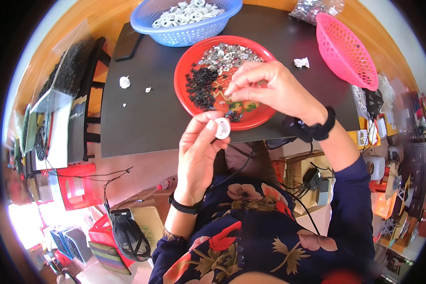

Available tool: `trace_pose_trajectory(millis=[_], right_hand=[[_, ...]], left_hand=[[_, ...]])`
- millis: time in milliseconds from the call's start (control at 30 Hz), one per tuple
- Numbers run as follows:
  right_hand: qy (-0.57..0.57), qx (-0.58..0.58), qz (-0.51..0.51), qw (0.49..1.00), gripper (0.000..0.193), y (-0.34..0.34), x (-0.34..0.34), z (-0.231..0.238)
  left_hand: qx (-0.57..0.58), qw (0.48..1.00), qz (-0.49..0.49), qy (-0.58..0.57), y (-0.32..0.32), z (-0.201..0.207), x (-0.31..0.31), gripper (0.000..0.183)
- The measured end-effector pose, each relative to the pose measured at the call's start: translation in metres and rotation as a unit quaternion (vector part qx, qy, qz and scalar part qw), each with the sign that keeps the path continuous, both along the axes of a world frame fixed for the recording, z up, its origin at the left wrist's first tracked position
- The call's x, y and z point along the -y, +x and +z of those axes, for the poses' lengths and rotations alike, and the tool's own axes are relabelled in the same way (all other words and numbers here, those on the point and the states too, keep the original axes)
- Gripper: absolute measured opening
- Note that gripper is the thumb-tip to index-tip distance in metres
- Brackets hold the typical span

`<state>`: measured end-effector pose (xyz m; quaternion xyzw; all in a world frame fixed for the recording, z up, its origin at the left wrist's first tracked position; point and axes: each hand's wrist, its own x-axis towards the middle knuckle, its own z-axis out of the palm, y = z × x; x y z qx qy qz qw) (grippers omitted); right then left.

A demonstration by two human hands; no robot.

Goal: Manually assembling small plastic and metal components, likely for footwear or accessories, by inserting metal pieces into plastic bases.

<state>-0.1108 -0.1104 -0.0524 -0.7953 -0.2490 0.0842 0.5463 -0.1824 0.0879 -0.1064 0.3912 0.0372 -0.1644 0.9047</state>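
My left hand is closed on a small round white plastic part, held near the front rim of a red round tray. My right hand is over the tray with thumb and fingertips pinched together; whatever is between them is too small to make out. In the tray lie a heap of small black pieces at the left and a spread of small silvery metal pieces at the back. A few more black pieces lie by the front rim.
Behind the tray, a blue basket holds many white plastic parts. A pink basket stands at the right. On the dark table are a white round piece, another white piece and a flat dark object.
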Motion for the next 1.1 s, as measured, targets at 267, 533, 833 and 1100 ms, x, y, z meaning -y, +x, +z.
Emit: trace_pose_trajectory(millis=[267,533,833,1100], right_hand=[[0.101,0.078,-0.001,0.992,0.019,-0.034,-0.006,-0.017],[-0.015,0.307,-0.046,0.95,0.026,-0.047,0.006,-0.022],[-0.126,0.51,-0.104,0.844,0.022,-0.062,0.004,-0.028],[-0.107,0.359,-0.16,0.913,0.013,-0.073,-0.004,-0.02]], left_hand=[[0.007,1.0,-0.021,-0.013,-0.005,0.007,0.014,0.016],[-0.053,0.994,-0.081,-0.04,-0.006,0.007,0.014,0.01],[-0.094,0.991,-0.075,-0.064,-0.011,0.004,0.018,0.007],[-0.042,0.998,-0.025,-0.042,-0.012,0.008,0.025,0.005]])
